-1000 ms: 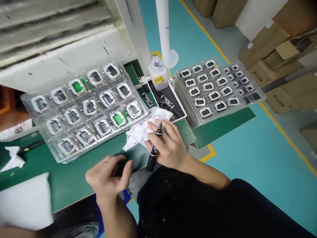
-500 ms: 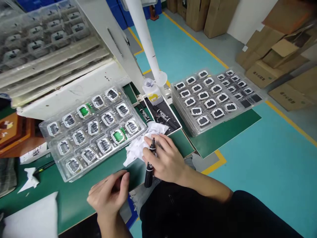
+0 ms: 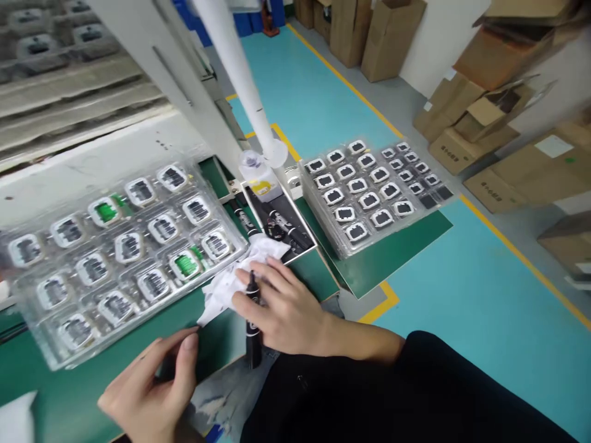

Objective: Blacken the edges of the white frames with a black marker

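– What sits in the trays?

– The clear tray on the green surface holds rows of dark parts in white frames, two green. A second tray stack lies well apart, filled likewise.

– And the marker?

– The black marker is upright-tilted, right hand fingers clamped on it, beside a white cloth. The left hand pinches something dark; what it is, I cannot tell.
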`<state>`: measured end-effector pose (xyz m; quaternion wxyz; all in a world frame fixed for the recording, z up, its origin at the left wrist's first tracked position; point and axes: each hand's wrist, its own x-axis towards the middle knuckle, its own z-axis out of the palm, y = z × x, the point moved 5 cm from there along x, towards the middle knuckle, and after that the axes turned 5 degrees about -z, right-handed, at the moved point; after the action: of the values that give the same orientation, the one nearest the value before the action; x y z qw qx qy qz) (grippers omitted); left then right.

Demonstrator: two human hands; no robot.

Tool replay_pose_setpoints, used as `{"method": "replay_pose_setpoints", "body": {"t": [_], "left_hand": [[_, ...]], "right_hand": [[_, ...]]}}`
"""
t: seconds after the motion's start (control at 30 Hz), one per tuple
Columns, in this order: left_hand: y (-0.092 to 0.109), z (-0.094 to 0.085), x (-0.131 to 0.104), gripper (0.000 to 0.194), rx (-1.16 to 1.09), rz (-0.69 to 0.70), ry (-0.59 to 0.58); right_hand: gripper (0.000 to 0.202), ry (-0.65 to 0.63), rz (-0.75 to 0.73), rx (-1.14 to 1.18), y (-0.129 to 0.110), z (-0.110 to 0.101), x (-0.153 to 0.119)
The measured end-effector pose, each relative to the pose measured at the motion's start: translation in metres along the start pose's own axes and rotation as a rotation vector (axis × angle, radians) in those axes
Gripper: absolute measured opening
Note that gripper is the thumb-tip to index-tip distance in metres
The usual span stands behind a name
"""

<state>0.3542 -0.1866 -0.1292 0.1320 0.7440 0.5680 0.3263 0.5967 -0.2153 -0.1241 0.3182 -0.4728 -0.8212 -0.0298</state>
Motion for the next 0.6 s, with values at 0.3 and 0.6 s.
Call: {"method": "replay_pose_setpoints", "body": {"t": [0.3, 0.6], "left_hand": [[0.023, -0.01, 0.037, 0.011, -0.167, 0.132, -0.003], [-0.014, -0.078, 0.139, 0.013, 0.137, 0.048, 0.097]], "right_hand": [[0.04, 0.401, 0.14, 0.306, 0.021, -0.014, -0.019], [0.016, 0.346, 0.329, 0.371, 0.034, -0.012, -0.044]]}}
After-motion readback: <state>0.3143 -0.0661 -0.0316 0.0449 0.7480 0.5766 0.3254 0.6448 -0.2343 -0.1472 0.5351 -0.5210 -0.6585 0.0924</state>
